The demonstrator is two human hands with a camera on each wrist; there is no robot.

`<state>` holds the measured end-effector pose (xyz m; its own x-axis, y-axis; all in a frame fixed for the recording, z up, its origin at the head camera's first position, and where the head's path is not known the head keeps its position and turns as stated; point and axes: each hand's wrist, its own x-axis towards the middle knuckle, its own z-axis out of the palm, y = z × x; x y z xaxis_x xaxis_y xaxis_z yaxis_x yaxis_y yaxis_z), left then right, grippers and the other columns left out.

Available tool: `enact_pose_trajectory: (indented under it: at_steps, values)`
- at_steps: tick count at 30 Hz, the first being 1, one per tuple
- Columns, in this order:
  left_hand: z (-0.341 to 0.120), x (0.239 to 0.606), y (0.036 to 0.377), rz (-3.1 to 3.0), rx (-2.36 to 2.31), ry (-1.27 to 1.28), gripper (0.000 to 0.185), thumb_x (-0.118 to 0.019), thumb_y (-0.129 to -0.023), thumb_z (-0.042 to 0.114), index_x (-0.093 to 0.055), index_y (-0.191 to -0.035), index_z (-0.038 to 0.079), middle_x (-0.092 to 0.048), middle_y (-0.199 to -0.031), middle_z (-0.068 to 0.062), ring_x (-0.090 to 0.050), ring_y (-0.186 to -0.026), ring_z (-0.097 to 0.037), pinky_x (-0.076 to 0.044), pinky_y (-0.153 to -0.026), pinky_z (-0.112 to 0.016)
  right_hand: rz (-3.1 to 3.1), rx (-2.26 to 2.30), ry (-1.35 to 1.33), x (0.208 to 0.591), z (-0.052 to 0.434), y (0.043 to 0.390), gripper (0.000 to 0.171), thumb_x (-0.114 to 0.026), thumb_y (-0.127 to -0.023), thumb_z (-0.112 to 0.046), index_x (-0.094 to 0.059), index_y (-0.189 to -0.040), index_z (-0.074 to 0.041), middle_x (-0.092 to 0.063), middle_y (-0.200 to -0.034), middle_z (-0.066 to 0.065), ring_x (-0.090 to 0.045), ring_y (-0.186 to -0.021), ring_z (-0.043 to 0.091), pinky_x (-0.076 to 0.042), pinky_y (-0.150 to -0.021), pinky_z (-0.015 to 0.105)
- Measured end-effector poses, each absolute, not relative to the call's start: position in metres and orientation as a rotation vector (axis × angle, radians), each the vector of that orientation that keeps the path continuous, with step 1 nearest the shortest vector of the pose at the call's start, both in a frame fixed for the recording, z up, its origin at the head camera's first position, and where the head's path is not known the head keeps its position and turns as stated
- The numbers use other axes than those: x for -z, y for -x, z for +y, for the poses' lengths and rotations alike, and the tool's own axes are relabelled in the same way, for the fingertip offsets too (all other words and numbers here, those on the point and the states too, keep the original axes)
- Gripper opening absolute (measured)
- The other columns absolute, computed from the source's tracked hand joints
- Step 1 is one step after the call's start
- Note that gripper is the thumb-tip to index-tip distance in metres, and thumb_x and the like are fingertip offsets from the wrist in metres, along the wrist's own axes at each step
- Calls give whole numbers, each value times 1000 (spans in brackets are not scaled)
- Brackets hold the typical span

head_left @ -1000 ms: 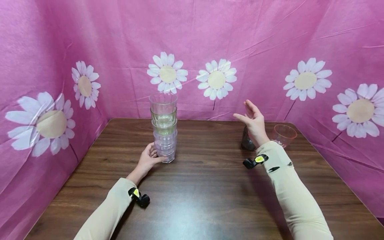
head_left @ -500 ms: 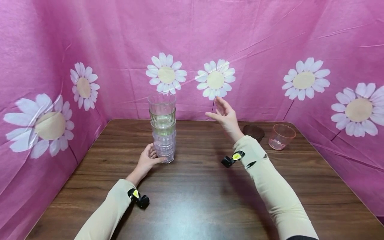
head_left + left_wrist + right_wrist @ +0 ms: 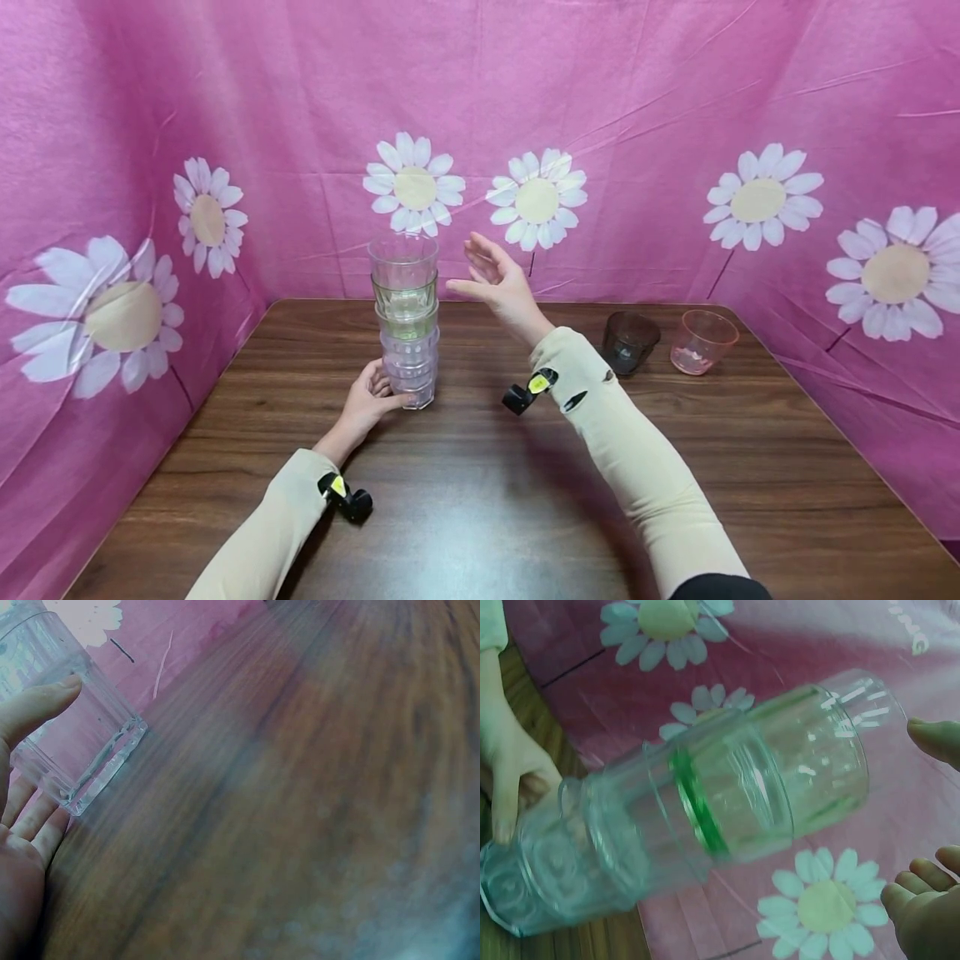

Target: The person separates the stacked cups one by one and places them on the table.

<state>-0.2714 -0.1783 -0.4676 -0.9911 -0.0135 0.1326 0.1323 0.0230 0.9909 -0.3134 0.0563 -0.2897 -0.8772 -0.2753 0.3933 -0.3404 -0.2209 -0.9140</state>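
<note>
A tall stack of nested drinking glasses (image 3: 408, 333) stands upright on the table. Its top glass (image 3: 403, 260) is clear, a green-tinted glass (image 3: 810, 761) sits beneath that, and the lower ones look clear to pale purple. Low on the stack, my left hand (image 3: 366, 410) holds the bottom glass (image 3: 82, 742), thumb on the near side and fingers round the back. To the right of the stack's upper part, my right hand (image 3: 501, 287) is raised in the air with fingers and thumb spread apart. It touches nothing, and a gap shows between it and the top glass.
At the back right of the wooden table (image 3: 465, 500) stand a dark glass (image 3: 630, 343) and a pink-tinted glass (image 3: 703, 343), side by side. A pink cloth (image 3: 630, 108) with large daisies surrounds the table's back and sides.
My right hand has moved left, from above the dark glass to beside the stack's top, staying spread. The dark glass has come into full view. My left hand keeps its hold.
</note>
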Motion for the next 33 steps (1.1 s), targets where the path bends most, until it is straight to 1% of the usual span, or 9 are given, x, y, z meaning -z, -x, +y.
enact_pose_trajectory:
  at_steps: [6, 12, 16, 19, 21, 25, 28, 33]
  values:
    - [-179, 469, 272, -2165, 2127, 129, 71, -74, -74, -16, -41, -136, -9, -60, -122, -13, -58, -100, -1, -45, -94, -19, -1902, -2365, -793, 282, 36, 313, 79, -66, -82, 16, -28, -151, 7, -38, -152, 23, -36, -142, 30, -33, -114, 34]
    - [-179, 469, 273, -2144, 2149, 138, 70, -74, -75, -17, -41, -136, -9, -61, -121, -10, -58, -100, -1, -45, -94, -20, -1934, -2346, -813, 275, 20, 314, 78, -69, -84, 10, -32, -152, 2, -41, -152, 19, -39, -140, 27, -35, -112, 30]
    - [-179, 470, 272, -2138, 2154, 142, 70, -74, -74, -18, -41, -136, -10, -61, -120, -10, -58, -100, -2, -46, -94, -20, -1957, -2341, -805, 273, 14, 316, 79, -70, -83, 10, -32, -152, 1, -41, -152, 17, -39, -140, 24, -32, -114, 29]
    - [-179, 469, 272, -2137, 2156, 151, 71, -74, -74, -18, -41, -136, -10, -61, -119, -10, -58, -100, -2, -46, -94, -20, -1980, -2322, -801, 272, 11, 318, 81, -72, -82, 9, -32, -152, 1, -41, -152, 18, -39, -140, 22, -28, -116, 31]
    - [-179, 469, 271, -2139, 2156, 153, 71, -74, -74, -17, -41, -136, -10, -61, -120, -10, -58, -101, -2, -46, -94, -20, -2006, -2307, -796, 272, 10, 319, 82, -73, -82, 7, -32, -152, 0, -43, -151, 17, -41, -139, 22, -28, -116, 32]
    - [-179, 469, 270, -2145, 2153, 151, 71, -75, -74, -17, -41, -136, -10, -61, -121, -11, -58, -101, -1, -46, -94, -19, -2034, -2318, -795, 271, 9, 321, 81, -74, -81, 8, -35, -151, 0, -50, -145, 17, -49, -132, 24, -40, -109, 33]
    - [-180, 469, 269, -2147, 2134, 169, 71, -76, -74, -15, -41, -135, -10, -62, -119, -8, -58, -100, -2, -46, -93, -18, -2047, -2321, -784, 271, 10, 322, 77, -75, -81, 8, -40, -149, 0, -55, -140, 15, -55, -124, 23, -47, -101, 31]
    - [-180, 471, 270, -2130, 2129, 195, 71, -76, -73, -15, -41, -135, -11, -63, -115, -3, -59, -100, -2, -47, -92, -17, -2062, -2305, -759, 270, 10, 323, 75, -77, -80, 7, -45, -146, 0, -59, -136, 14, -60, -119, 22, -49, -98, 30]
